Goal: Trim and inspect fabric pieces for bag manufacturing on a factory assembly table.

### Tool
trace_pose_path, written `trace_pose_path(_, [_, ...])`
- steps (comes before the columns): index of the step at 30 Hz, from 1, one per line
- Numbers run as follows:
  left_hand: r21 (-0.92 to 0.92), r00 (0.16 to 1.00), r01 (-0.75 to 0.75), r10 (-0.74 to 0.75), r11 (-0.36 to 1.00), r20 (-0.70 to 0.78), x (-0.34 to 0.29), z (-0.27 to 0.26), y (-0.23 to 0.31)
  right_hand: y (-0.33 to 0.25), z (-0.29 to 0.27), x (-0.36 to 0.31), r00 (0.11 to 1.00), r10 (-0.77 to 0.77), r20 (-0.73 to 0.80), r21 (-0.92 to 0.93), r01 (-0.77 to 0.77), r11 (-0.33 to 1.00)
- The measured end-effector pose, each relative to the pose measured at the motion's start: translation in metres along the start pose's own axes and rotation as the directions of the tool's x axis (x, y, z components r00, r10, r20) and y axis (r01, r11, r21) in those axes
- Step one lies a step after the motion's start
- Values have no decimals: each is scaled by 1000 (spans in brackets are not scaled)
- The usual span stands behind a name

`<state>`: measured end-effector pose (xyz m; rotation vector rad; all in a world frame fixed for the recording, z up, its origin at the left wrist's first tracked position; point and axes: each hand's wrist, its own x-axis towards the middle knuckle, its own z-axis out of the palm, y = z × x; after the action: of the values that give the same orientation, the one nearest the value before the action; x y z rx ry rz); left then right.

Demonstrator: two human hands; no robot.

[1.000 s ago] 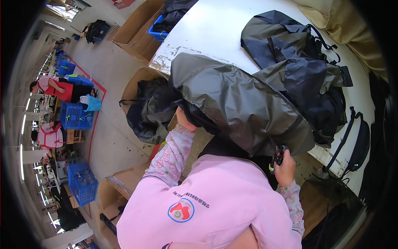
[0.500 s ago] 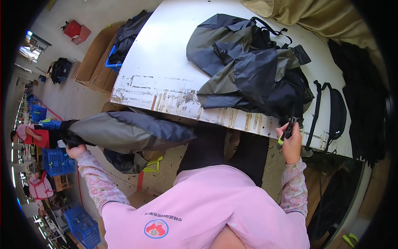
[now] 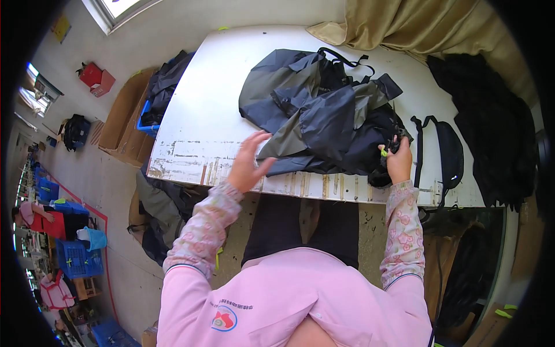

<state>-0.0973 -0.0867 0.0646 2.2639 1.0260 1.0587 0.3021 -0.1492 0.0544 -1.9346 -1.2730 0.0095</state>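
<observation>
A crumpled navy and olive-grey fabric bag with black straps lies on the white table. My left hand is open, fingers spread, at the bag's near left edge; it holds nothing. My right hand is closed at the bag's near right corner around a small black item with a yellow-green part, whose kind I cannot make out. Black straps of the bag lie beside those fingers, and whether they are gripped too is unclear.
A black pouch with a strap and a pile of black fabric lie to the right. Below the table's left edge, similar bags sit in a carton. A blue crate and a cardboard box stand at the far left.
My left hand has let go of the olive-grey bag, which now lies below the table's left edge, and has come over the table. My right hand has moved in to the bag on the table.
</observation>
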Motion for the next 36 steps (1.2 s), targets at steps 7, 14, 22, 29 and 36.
trace_pose_path(7, [227,962,-20,-43,974,268,90,106,-29,25,12,-16,984,108,143,90,-122,988])
trace_pose_path(14, [-972,864,103,-504,213,-19,105,-23,-38,64,-13,-31,981,130,147,228,-162,960])
trace_pose_path(22, [-838,540,350,-821,420,-186,13,-147,-171,48,-79,-7,956,265,125,585,-286,759])
trace_pose_path(29, [11,946,307,-303,952,-118,45,-61,-45,-2,-132,42,984,175,-45,658,-103,746])
trace_pose_path(36, [411,740,-353,-17,840,672,-8,12,22,26,-143,139,978,130,-162,706,23,708])
